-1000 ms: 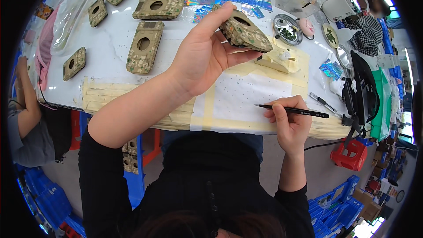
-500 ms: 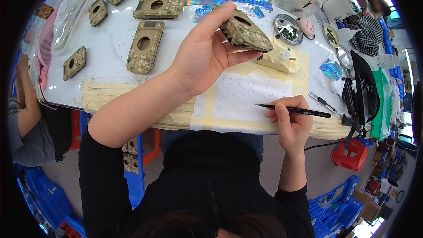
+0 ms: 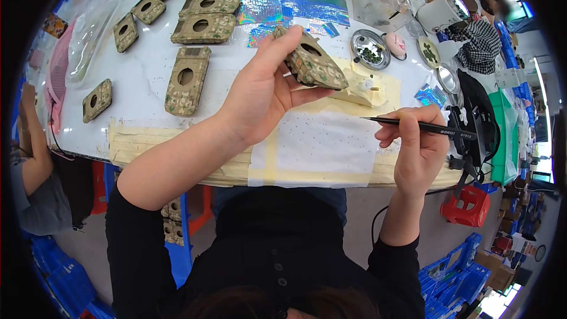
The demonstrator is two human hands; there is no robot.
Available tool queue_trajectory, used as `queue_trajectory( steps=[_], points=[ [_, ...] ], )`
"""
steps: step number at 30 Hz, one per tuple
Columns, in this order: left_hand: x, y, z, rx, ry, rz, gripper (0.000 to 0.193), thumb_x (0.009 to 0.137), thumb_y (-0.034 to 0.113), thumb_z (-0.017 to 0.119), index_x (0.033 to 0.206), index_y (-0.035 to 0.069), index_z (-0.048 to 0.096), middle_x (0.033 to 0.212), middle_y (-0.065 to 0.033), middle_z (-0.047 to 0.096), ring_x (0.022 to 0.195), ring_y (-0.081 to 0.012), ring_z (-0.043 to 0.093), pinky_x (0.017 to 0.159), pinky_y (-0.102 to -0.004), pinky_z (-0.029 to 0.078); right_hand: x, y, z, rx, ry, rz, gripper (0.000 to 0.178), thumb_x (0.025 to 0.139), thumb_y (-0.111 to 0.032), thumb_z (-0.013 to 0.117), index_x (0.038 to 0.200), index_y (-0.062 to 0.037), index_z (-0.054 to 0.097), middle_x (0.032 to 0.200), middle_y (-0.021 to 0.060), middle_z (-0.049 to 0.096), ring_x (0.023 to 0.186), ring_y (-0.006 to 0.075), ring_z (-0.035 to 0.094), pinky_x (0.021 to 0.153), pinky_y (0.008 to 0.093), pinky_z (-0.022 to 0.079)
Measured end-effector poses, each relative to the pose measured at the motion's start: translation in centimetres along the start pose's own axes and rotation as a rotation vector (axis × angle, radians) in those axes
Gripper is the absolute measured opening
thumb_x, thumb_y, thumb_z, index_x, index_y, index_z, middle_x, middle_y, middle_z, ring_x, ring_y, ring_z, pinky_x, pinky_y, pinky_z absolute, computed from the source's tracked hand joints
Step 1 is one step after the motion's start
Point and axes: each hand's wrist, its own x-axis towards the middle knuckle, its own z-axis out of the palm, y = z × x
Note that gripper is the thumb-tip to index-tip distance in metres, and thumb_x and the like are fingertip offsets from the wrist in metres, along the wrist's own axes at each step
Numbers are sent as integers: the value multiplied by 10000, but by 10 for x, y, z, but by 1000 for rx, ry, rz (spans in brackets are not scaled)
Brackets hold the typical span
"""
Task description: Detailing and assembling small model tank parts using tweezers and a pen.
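Note:
My left hand (image 3: 254,94) is closed around a camouflage model tank hull (image 3: 323,72) with a round hole in its top, held tilted above the table. In my right hand (image 3: 416,150), black tweezers (image 3: 459,133) are pinched between thumb and fingers, their tips pointing left. Nothing can be made out at the tips. Below the hull and tweezers lies a white sheet (image 3: 319,147) dotted with tiny dark specks, its edges taped. Just past the held hull stands a tape-covered block (image 3: 357,91) with a small white piece on it.
More camouflage hulls (image 3: 188,82) lie at the left and far left. Round metal dishes (image 3: 371,50) with green bits, a pink oval object (image 3: 394,44) and holographic film (image 3: 314,7) are farther back. A black bag (image 3: 481,103) and green tray (image 3: 505,124) sit right. Another person's arm (image 3: 32,136) is left.
My right hand has moved right and away from me with the tweezers, off the sheet's middle. The pen on the table at right is no longer visible. The whole view has shifted slightly.

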Motion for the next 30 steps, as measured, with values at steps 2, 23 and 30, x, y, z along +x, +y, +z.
queue_trajectory(
  steps=[2, 23, 30],
  points=[
    [0, -1, 0, -17, -35, -10, 352, 948, 364, 457, 1170, 94, 422, 1128, -68, 535, 1023, -190, 581, 869, -400, 520, 13, -9, 5, 29, -8, -69, 126, 910, -79, 555, 879, 26, 492, 760, 146, 621, 622, 154, 633, 530, 221, 503],
    [-8, 2, 12, 131, 24, -49, 397, 969, 446, 360, 1236, 153, 370, 1157, -56, 553, 1040, -156, 583, 873, -368, 501, 39, -4, 41, 80, -121, -210, 97, 883, -8, 568, 903, 53, 495, 848, 139, 607, 766, 177, 652, 689, 253, 546],
    [-7, 1, 11, 133, 30, -48, 386, 967, 442, 368, 1227, 157, 376, 1155, -45, 550, 1034, -150, 582, 874, -370, 500, 40, -3, 41, 63, -128, -212, 98, 878, -9, 580, 895, 58, 510, 838, 129, 609, 762, 170, 649, 682, 247, 540]
  ],
)
